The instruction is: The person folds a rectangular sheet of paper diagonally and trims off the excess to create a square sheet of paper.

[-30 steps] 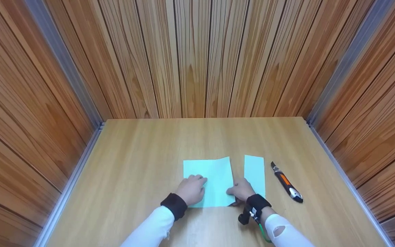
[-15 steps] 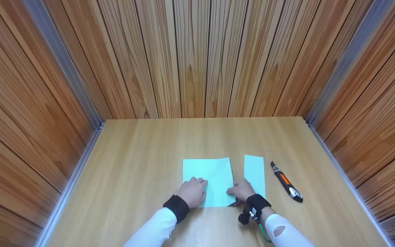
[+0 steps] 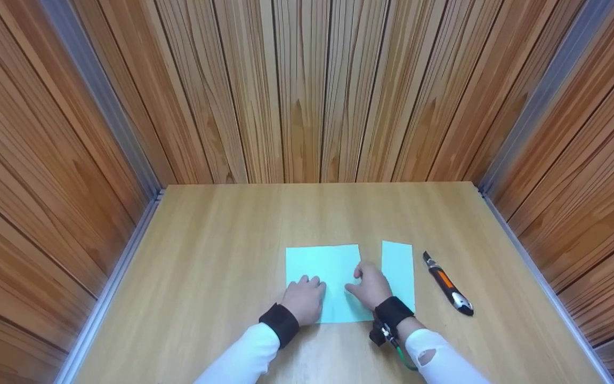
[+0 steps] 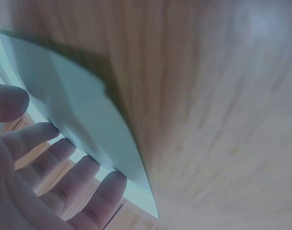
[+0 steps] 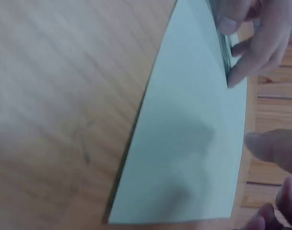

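A light-blue sheet of paper lies on the table. My left hand rests on its lower left part with the fingers extended; in the left wrist view the fingertips touch the paper. Over the sheet's right side is my right hand, thumb and index finger apart, holding nothing. In the right wrist view its thumb and curled fingers stand apart beside the paper. Near the left hand there, a narrow raised edge shows along the paper.
A narrow strip of the same blue paper lies right of the sheet, partly behind the right hand. Further right is a black and orange utility knife. Wooden walls surround the wooden table at the back and sides.
My right hand has let go of the sheet's right edge and moved slightly up and left. The lower right corner lies flatter. My left hand has slid a little right.
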